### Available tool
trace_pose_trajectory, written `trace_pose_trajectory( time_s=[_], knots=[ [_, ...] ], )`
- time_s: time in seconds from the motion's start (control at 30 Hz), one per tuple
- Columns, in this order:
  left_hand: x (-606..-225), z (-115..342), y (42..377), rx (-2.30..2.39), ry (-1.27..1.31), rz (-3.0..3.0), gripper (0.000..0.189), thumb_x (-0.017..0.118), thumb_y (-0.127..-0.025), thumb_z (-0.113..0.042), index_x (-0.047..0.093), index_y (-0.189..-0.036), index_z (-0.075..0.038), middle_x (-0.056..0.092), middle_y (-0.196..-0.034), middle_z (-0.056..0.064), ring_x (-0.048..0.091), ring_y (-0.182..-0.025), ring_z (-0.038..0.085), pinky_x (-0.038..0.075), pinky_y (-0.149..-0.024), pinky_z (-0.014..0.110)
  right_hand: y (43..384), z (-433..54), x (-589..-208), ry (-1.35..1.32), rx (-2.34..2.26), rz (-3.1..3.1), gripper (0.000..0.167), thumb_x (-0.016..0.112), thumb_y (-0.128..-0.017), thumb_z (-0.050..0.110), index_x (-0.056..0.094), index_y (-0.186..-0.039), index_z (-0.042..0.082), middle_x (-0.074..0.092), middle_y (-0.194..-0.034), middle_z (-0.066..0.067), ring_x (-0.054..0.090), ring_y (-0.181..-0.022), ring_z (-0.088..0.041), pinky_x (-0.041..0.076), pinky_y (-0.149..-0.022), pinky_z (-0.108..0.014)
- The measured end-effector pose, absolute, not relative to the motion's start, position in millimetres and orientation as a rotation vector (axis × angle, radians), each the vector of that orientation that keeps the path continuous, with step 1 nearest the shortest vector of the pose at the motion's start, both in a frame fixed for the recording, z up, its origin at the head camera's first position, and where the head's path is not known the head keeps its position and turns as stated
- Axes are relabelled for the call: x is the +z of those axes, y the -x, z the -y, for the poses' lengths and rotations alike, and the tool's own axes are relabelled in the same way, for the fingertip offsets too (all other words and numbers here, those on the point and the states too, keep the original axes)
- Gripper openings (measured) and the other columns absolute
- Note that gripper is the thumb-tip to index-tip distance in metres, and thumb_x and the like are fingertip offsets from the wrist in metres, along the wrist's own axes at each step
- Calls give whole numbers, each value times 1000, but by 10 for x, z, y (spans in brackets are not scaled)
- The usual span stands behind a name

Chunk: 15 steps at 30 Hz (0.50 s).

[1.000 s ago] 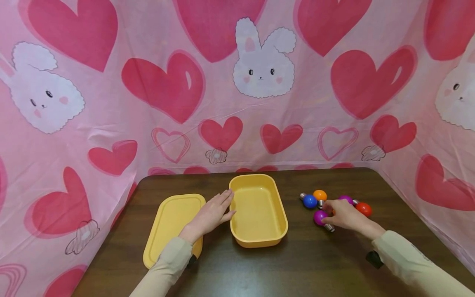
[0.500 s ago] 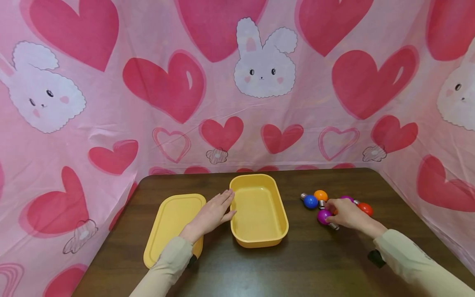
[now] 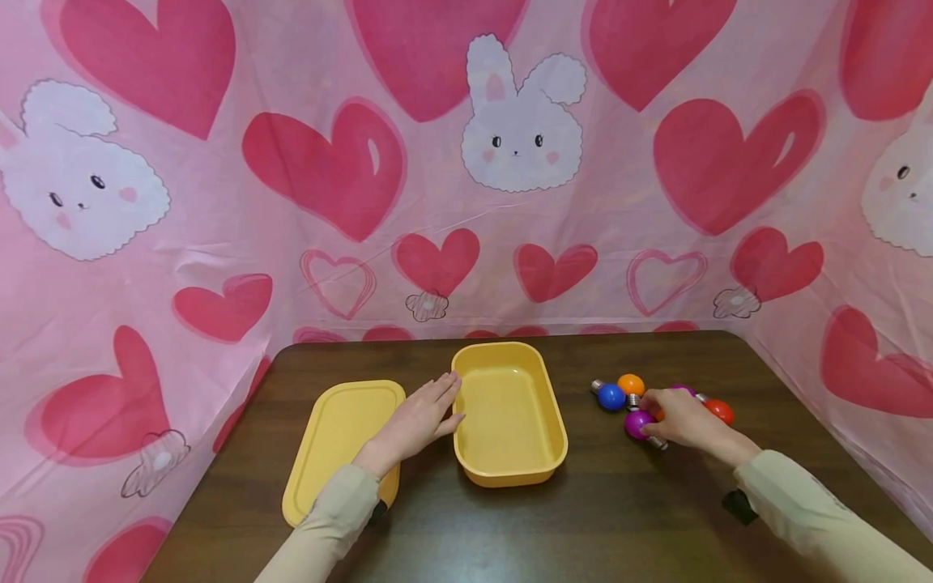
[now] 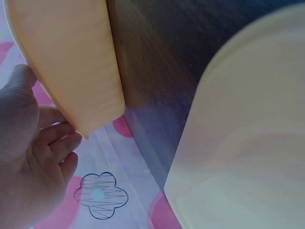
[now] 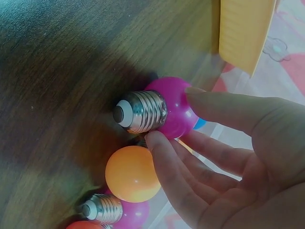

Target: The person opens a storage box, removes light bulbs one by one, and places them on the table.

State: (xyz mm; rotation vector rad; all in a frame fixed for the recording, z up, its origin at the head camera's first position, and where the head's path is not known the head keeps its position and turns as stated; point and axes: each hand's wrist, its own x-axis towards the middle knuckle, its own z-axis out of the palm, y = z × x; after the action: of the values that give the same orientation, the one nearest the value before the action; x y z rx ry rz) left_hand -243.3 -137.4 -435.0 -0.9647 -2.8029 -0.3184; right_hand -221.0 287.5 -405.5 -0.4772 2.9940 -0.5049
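Observation:
In the head view my right hand pinches a purple light bulb between thumb and fingers. The right wrist view shows its metal screw base pointing away from the palm, with the bulb low over the tabletop. An orange bulb lies right beside the fingertips. My left hand touches the left rim of a yellow plastic box with nearly straight fingers. In the left wrist view, the thumb and fingertips lie along that rim.
A yellow lid lies flat on the dark wooden table, partly under the left forearm. A blue bulb, another orange bulb, a second purple bulb and a red bulb surround the right hand. A heart-printed cloth hangs behind.
The right thumb and fingers have come together on the purple bulb, which has shifted slightly to the right. My left hand stays at the box rim.

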Motion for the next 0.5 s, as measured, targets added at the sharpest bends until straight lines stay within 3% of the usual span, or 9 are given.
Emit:
trace_pose_trajectory(
  time_s=[0.3, 0.5],
  knots=[
    [-4347, 1373, 2418, -315, 976, 2770, 60, 61, -97, -32, 48, -143, 5, 47, -151, 21, 47, -141, 33, 38, -118, 49, 2201, -2881, -4045, 506, -505, -3013, 37, 83, -76, 15, 68, -103, -5, 70, -89, -11, 60, -78, -23, 59, -77, -48],
    [-4350, 1372, 2417, -303, 975, 2764, 59, 61, -97, -31, 49, -143, 5, 48, -150, 21, 47, -141, 33, 39, -117, 48, 2201, -2892, -4007, 479, -487, -3034, 37, 84, -76, 20, 69, -102, -3, 71, -91, -13, 64, -82, -29, 51, -76, -61]
  ],
)
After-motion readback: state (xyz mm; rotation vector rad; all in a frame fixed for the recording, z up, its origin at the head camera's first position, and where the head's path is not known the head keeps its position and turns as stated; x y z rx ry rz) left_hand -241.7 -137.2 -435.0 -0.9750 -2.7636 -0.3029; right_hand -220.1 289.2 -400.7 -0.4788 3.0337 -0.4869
